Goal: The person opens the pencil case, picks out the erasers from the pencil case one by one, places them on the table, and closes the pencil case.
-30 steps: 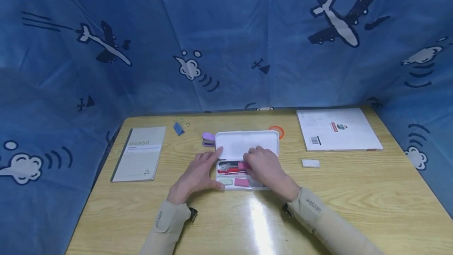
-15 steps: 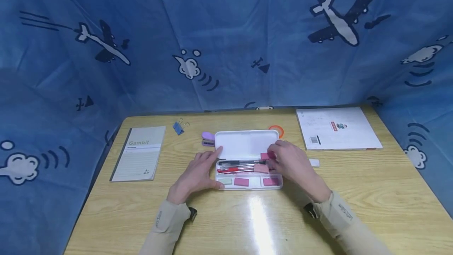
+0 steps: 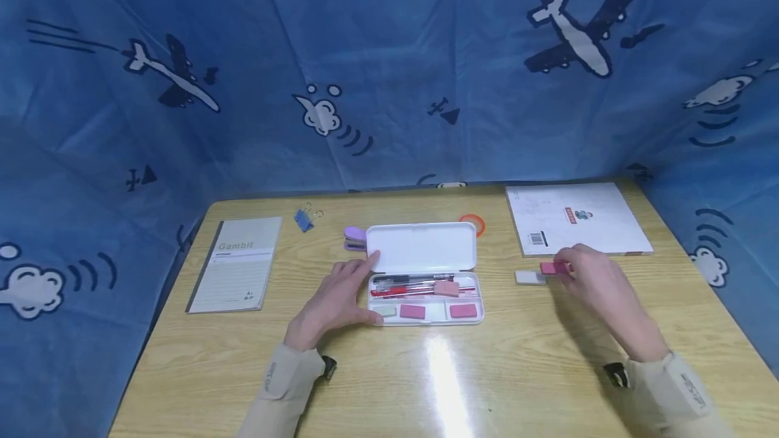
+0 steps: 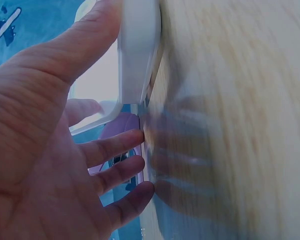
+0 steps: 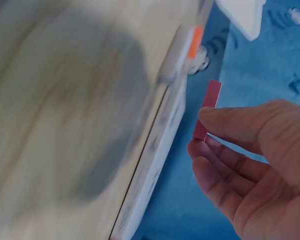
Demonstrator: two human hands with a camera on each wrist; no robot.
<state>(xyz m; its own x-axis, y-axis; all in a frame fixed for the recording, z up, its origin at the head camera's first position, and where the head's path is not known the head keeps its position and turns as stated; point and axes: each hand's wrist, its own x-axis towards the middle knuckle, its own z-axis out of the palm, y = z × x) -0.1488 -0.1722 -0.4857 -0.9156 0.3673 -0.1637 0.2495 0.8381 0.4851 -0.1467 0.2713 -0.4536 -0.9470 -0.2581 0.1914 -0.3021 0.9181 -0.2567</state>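
Note:
An open white pencil case (image 3: 421, 249) lies mid-table. In it are pens (image 3: 402, 289), a light pink eraser (image 3: 447, 288), a pale green eraser (image 3: 387, 311) and two darker pink erasers, one in the middle (image 3: 412, 312) and one on the right (image 3: 463, 311). My left hand (image 3: 331, 303) rests at the case's left side, thumb on its front corner and index finger against the lid. The other fingers spread loosely in the left wrist view. My right hand (image 3: 599, 286) pinches another pink eraser (image 5: 208, 107) between thumb and fingers above the table, beside a white eraser (image 3: 530, 278).
A purple stapler (image 3: 355, 238) touches the case's left side. An orange tape ring (image 3: 472, 224) lies behind it. The blue binder clip (image 3: 303, 220) is at the back, with a notebook (image 3: 234, 264) left and a white book (image 3: 578, 220) right. Blue fabric (image 3: 389, 73) encloses the table.
My right hand has taken a pink eraser from the pencil case and carried it right, close to the white eraser. The left hand stays at the case.

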